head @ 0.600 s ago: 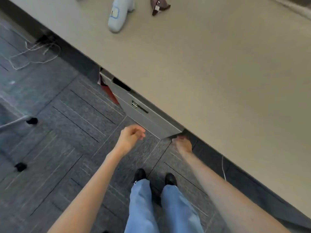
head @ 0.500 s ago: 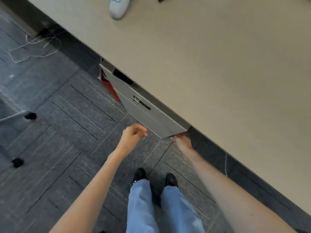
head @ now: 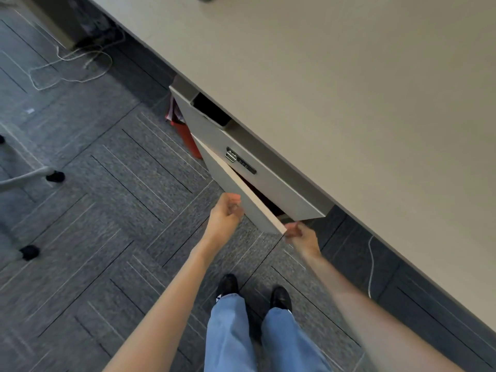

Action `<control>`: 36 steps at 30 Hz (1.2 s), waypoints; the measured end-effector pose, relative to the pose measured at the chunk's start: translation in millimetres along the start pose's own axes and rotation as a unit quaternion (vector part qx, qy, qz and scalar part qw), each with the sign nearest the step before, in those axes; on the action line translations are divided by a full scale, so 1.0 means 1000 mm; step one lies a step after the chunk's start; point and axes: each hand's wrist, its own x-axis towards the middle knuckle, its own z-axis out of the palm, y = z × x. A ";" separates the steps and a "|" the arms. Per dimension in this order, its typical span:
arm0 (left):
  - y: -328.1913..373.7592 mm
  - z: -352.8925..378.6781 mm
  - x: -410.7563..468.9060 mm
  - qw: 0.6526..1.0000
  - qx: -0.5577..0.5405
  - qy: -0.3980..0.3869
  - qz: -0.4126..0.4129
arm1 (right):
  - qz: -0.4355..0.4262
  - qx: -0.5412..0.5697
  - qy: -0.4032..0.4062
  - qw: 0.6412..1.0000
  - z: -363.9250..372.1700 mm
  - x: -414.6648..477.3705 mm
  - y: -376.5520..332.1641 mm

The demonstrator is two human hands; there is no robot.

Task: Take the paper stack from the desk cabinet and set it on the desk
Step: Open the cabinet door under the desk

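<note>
Standing at the nearest edge of the view were two legs in blue jeans (head: 241,336) and black shoes (head: 228,284) on grey carpet tiles (head: 107,210). Beyond them, the right hand (head: 302,238) was at the lower corner of the cabinet door (head: 241,200), its fingers (head: 291,228) clamped on that corner. The left hand (head: 226,214) sat just beside the door's outer face, fingers curled loosely together, holding nothing; whether it touched the panel could not be told. The door stood partly ajar from the grey desk cabinet (head: 268,178), which carried a metal lock (head: 232,156) on its front. The gap behind the door was dark, and the paper stack could not be seen there or elsewhere. A red bin (head: 188,138) stood beside the cabinet. Above ran the beige counter (head: 349,89). Farther left lay a white cable (head: 72,68) and chair castors (head: 55,176).
</note>
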 end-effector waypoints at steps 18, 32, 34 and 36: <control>-0.053 -0.016 0.020 0.999 0.013 -0.001 -0.050 | 0.049 -0.048 -0.203 0.977 0.075 0.020 0.009; -0.073 -0.070 0.004 0.939 0.307 0.156 0.019 | 0.027 -0.036 -0.138 0.989 0.110 0.067 -0.021; -0.078 -0.072 0.002 0.913 0.346 0.212 0.034 | 0.034 -0.025 -0.133 0.990 0.115 0.073 -0.020; -0.081 -0.079 0.003 0.890 0.366 0.268 0.041 | 0.037 -0.029 -0.136 0.990 0.120 0.076 -0.019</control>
